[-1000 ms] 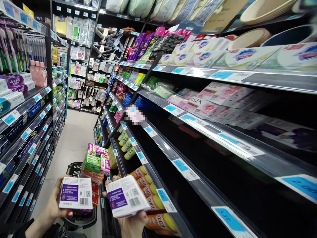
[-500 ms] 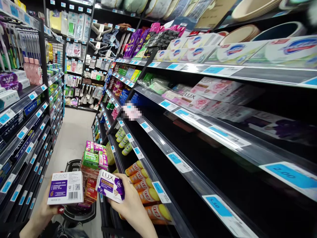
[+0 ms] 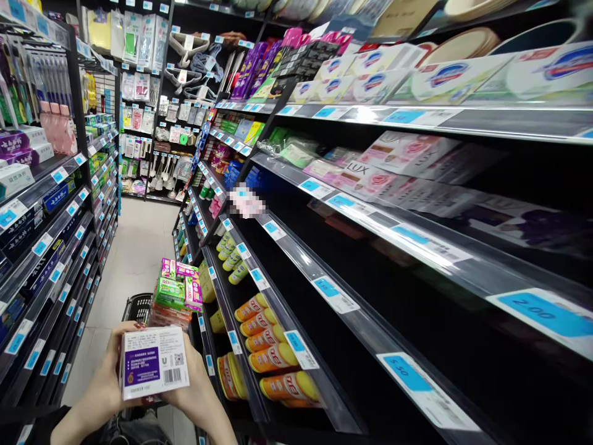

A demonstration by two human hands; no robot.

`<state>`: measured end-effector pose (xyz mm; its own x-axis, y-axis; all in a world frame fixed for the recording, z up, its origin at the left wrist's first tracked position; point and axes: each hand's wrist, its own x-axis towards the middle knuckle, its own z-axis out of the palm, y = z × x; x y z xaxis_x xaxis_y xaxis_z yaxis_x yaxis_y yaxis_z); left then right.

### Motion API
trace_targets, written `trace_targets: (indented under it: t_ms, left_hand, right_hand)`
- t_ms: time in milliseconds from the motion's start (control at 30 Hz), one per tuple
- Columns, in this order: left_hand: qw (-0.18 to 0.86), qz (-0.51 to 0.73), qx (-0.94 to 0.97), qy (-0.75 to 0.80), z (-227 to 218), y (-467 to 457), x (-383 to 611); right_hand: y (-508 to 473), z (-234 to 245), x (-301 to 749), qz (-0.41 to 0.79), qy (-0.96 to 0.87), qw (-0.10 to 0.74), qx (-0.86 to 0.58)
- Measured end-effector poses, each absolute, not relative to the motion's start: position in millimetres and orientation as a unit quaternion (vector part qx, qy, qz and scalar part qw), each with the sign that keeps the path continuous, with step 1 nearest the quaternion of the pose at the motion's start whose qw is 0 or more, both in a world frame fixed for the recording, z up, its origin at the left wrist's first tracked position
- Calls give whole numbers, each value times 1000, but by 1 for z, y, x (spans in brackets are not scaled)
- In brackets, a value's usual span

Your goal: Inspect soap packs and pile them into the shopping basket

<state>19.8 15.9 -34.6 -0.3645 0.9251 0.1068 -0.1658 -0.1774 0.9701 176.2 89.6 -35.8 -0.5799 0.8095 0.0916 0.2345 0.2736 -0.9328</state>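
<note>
A white and purple soap box (image 3: 160, 346) is held low in front of me, its printed back with the barcode facing up. My left hand (image 3: 104, 374) grips its left side, fingers wrapped around the far edge. Against the right side presses my right hand (image 3: 197, 377), closed, its fingertips hidden behind the box. The second LUX box does not show separately; whether it lies under or behind this one I cannot tell. Just beyond the hands, green and pink soap packs (image 3: 178, 287) are piled on a black basket (image 3: 139, 303).
On the right, a long shelf rack (image 3: 301, 259) holds orange bottles (image 3: 269, 346), pink LUX boxes (image 3: 370, 176) and white soap boxes (image 3: 370, 83). Another rack (image 3: 41, 247) with toothpaste and toothbrushes lines the left. Between them the aisle floor (image 3: 141, 241) leads to hanging goods.
My right hand has moved left with its LUX box and joined the left hand at the held soap box. The left hand has shifted right.
</note>
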Motion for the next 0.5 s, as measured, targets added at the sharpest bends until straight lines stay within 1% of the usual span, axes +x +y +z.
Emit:
trace_targets:
  t_ms: [133, 233, 300, 500]
  left_hand:
    - [451, 621, 398, 502, -27, 12, 15]
    - [506, 581, 412, 487, -20, 13, 9]
    - [522, 567, 417, 482, -16, 14, 8]
    - [575, 513, 420, 480, -12, 13, 6]
  right_hand:
    - [85, -38, 174, 538, -696, 323, -349]
    - [82, -36, 169, 571, -674, 342, -321]
    - [81, -33, 168, 583, -667, 351, -303]
    - [81, -38, 170, 578, -674, 341, -309]
